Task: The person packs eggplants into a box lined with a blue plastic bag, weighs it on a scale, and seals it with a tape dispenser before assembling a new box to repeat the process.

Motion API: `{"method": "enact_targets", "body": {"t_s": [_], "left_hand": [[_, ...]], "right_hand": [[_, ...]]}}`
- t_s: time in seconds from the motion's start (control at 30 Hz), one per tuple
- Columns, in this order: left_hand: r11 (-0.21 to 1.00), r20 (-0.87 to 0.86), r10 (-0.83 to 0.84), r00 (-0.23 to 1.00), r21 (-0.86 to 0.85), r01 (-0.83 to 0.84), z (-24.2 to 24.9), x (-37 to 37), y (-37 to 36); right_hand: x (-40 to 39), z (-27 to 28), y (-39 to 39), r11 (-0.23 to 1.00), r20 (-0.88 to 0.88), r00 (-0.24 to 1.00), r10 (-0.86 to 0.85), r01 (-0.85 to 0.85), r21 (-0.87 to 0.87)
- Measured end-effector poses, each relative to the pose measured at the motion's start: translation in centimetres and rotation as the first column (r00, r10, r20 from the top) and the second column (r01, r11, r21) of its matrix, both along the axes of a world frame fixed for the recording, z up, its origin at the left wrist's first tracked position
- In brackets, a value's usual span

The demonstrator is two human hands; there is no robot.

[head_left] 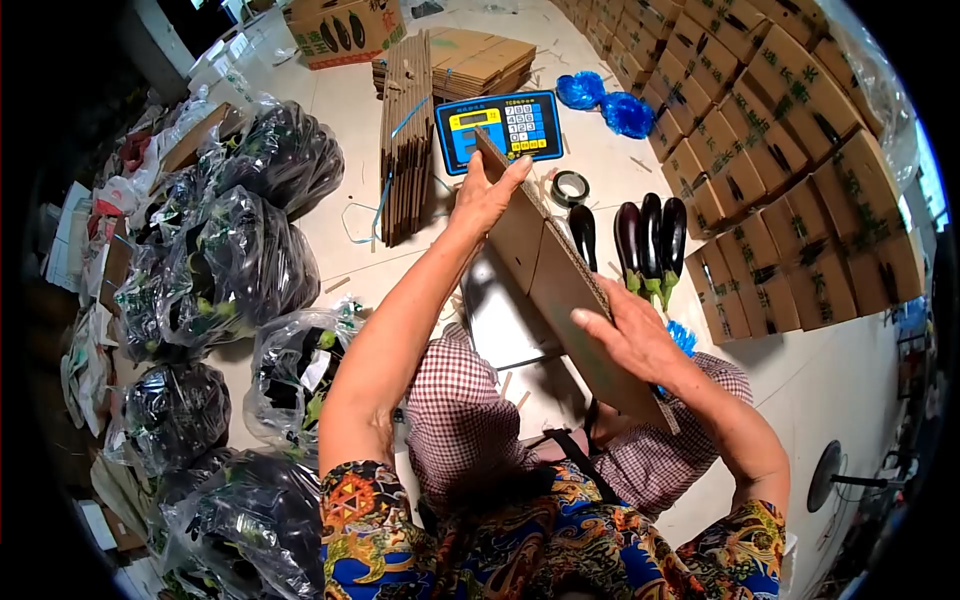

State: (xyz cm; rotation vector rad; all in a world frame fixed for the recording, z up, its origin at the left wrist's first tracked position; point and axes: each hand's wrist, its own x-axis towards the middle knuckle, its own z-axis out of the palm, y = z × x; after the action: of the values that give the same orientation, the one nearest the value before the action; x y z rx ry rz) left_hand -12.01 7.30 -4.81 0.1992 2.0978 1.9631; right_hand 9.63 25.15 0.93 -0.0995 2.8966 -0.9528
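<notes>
A flattened cardboard box (540, 265) is held tilted on edge in front of my body. My left hand (488, 195) grips its far upper end, thumb stretched along the edge. Lower down, my right hand (638, 330) clasps the right-hand edge, thumb on the near face and fingers partly hidden behind it. Just beyond my left hand is a blue scale display (500, 125), partly covered by the cardboard. The white scale platform (505, 325) shows beneath the box. Several eggplants (650, 245) lie on the floor beyond my right hand.
Bags of eggplants (240, 270) crowd the left side. A stack of flat cardboard (405, 140) stands ahead, near a printed box (345, 32). Packed cartons (770, 130) form a wall at right. Blue plastic bundles (610, 105) and a tape roll (570, 188) lie near the scale.
</notes>
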Motion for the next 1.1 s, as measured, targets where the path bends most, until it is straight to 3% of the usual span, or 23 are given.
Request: {"method": "enact_targets", "body": {"t_s": [0.03,0.07,0.1,0.17,0.2,0.23,0.3,0.33,0.37,0.43,0.47,0.57,0.6,0.63,0.7,0.73,0.77,0.83,0.9,0.97,1.03,1.1], "left_hand": [[1.000,0.008,-0.002,1.000,-0.017,0.002,-0.1,-0.1,-0.1],[0.999,0.015,-0.005,1.000,-0.031,0.006,-0.1,-0.1,-0.1],[0.999,0.091,-0.036,0.995,0.035,0.033,1.2,0.8,-0.2],[0.998,0.091,-0.038,0.995,0.058,0.033,2.1,1.4,-0.6],[0.996,0.090,-0.058,0.994,0.069,0.052,1.9,0.9,-0.9],[0.986,0.089,-0.129,0.988,0.117,0.118,1.7,0.5,-1.3],[0.987,0.140,-0.127,0.982,0.115,0.111,2.2,0.5,-2.1],[0.992,0.123,-0.077,0.989,0.110,0.064,2.5,0.8,-2.2],[0.994,-0.007,-0.012,1.000,-0.107,0.011,1.9,-0.2,-2.6],[0.951,-0.100,0.003,0.995,-0.307,-0.034,3.8,0.3,-2.8],[0.953,-0.265,-0.025,0.964,-0.298,-0.058,2.3,-0.9,-3.5],[0.840,-0.254,-0.275,0.927,-0.533,0.103,8.5,1.5,-4.6],[0.805,-0.330,-0.431,0.839,-0.561,0.193,6.7,0.5,-5.6],[0.678,-0.292,-0.555,0.779,-0.702,0.220,8.0,2.1,-5.4],[0.647,-0.349,-0.613,0.709,-0.737,0.196,6.7,3.7,-5.6],[0.610,-0.255,-0.605,0.754,-0.758,0.232,7.8,4.5,-5.1],[0.607,-0.301,-0.657,0.691,-0.755,0.248,6.6,4.2,-5.2],[0.541,-0.283,-0.741,0.609,-0.788,0.294,5.8,4.2,-4.8],[0.373,-0.159,-0.820,0.550,-0.877,0.304,4.7,4.0,-4.0],[0.393,-0.206,-0.827,0.523,-0.877,0.275,4.3,4.3,-3.8],[0.452,-0.234,-0.810,0.538,-0.833,0.319,4.7,3.9,-4.8],[0.495,0.005,-0.711,0.703,-0.707,0.505,5.3,3.5,-6.9]], "right_hand": [[0.1,-0.6,0.1,0.993,0.005,0.999,-0.048,0.048,-0.108],[-0.3,-0.5,0.9,0.957,0.227,0.972,-0.062,0.122,-0.262],[-0.5,-0.2,1.7,0.898,0.331,0.943,-0.041,0.180,-0.400],[-0.9,-2.0,3.7,0.765,0.375,0.927,-0.016,0.253,-0.592],[-1.3,-2.2,4.1,0.842,0.271,0.956,-0.116,0.240,-0.484],[-1.5,-1.9,4.7,0.875,0.281,0.954,-0.106,0.224,-0.430],[-1.8,-0.6,5.6,0.928,0.299,0.950,-0.089,0.189,-0.322],[-1.8,-0.6,5.7,0.945,0.227,0.962,-0.155,0.211,-0.250],[-2.0,0.3,6.2,0.973,0.233,0.961,-0.151,0.186,-0.139],[-2.1,0.4,7.1,0.960,0.179,0.965,-0.192,0.223,-0.168],[-1.9,1.0,7.5,0.948,0.138,0.956,-0.258,0.278,-0.157],[-1.5,2.2,9.2,0.926,0.054,0.944,-0.324,0.328,-0.186],[-1.6,2.6,9.3,0.925,0.117,0.923,-0.367,0.375,-0.060],[-1.6,1.4,9.4,0.907,-0.066,0.906,-0.418,0.412,-0.084],[-1.6,-1.4,9.0,0.872,-0.412,0.772,-0.484,0.466,-0.151],[-1.9,-1.4,8.7,0.871,-0.521,0.716,-0.464,0.475,-0.123],[-2.5,-1.6,7.9,0.871,-0.740,0.593,-0.317,0.491,0.021],[-3.8,-1.1,5.9,0.931,-0.858,0.504,-0.098,0.351,0.100],[-5.7,-2.1,3.9,0.995,-0.840,0.540,0.049,0.046,0.087],[-7.7,-3.5,2.0,0.960,-0.743,0.611,0.272,-0.116,0.255],[-9.8,-8.4,0.6,0.894,-0.597,0.686,0.416,-0.188,0.407],[-9.7,-11.9,0.2,0.824,-0.392,0.783,0.483,-0.255,0.506]]}}
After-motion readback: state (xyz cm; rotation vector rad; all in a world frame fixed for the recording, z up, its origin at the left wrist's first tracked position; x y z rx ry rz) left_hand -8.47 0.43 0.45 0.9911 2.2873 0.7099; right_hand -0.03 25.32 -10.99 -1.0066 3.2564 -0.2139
